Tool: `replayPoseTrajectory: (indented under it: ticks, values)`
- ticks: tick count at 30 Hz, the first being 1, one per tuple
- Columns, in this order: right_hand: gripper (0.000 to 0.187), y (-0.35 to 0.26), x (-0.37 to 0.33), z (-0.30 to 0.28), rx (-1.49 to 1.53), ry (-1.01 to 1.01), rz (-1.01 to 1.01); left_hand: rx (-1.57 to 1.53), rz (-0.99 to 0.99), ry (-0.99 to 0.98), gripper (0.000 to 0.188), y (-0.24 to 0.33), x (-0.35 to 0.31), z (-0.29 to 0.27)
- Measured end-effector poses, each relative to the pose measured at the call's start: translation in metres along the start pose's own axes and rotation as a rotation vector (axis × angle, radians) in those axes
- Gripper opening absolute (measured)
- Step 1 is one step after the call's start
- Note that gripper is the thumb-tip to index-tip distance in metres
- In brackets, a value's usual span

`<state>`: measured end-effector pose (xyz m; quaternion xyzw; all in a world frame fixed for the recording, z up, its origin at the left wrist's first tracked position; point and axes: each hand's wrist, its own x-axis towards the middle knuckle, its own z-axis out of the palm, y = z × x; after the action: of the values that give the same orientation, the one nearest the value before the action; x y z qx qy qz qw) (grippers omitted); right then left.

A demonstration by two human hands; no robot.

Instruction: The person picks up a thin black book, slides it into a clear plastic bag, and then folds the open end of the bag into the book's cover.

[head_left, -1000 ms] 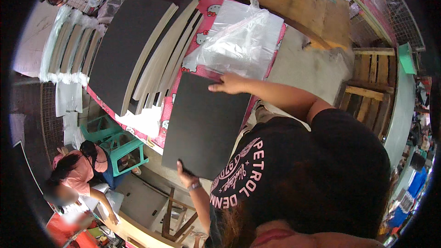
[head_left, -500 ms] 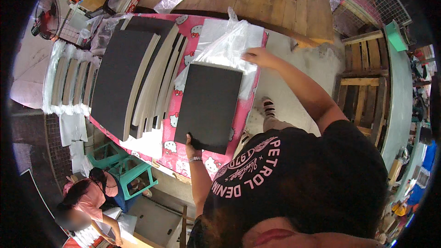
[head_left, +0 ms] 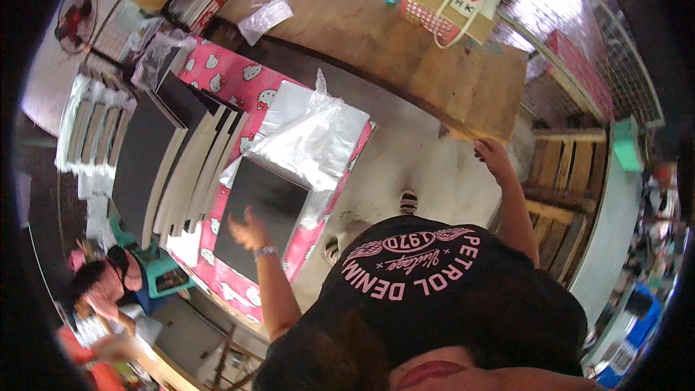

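A flat black panel (head_left: 255,228) lies on a pink patterned cloth (head_left: 217,289) on the table. Above its near left part is my left hand (head_left: 250,232), fingers spread and slightly blurred; whether it touches the panel, I cannot tell. Crumpled clear plastic wrap (head_left: 304,141) and a pale sheet (head_left: 351,123) lie just beyond the panel's far end. My right hand (head_left: 495,158) is out to the right, close to the corner of a wooden table. Its fingers are loosely bent, with nothing visible in them.
Several thick black panels (head_left: 137,166) stand in a row on the left, beside plastic-wrapped ones (head_left: 94,127). Beyond is a wooden table (head_left: 347,36) with a plastic packet (head_left: 266,20). Wooden pallets (head_left: 561,166) stand right. At lower left, people work near a green stool (head_left: 166,275).
My left hand has come off the panel's near edge and opened above it. My right hand has moved from beside the plastic wrap to the right. The whole view has turned.
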<state>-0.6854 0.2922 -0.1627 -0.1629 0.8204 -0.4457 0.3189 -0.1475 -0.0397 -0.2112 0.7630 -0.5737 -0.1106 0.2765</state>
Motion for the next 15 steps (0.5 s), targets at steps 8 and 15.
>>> replayPoseTrajectory:
  ticks: [8,15]
  values:
    - [0.032,-0.162,0.139,0.043,0.171,-0.275,-0.178,0.026,0.365,-0.403,0.068,0.166,-0.137,0.081]
    - [0.030,-0.240,0.264,0.096,-0.071,-0.612,-0.458,-0.147,0.298,-0.393,0.061,0.228,-0.102,0.154]
